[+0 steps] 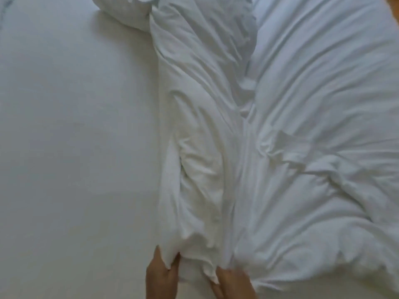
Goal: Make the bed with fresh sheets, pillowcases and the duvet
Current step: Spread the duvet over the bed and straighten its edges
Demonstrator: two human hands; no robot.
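Observation:
A white duvet lies rumpled over the right half of the bed, its edge folded back in a long ridge down the middle. The left half shows a smooth white fitted sheet. A white pillow lies at the top centre. My left hand pinches the near corner of the folded duvet edge between thumb and fingers. My right hand is just beside it, its fingers tucked under the duvet fabric, partly hidden.
A sliver of wooden floor shows at the top right corner. The duvet hangs past the bed on the right side.

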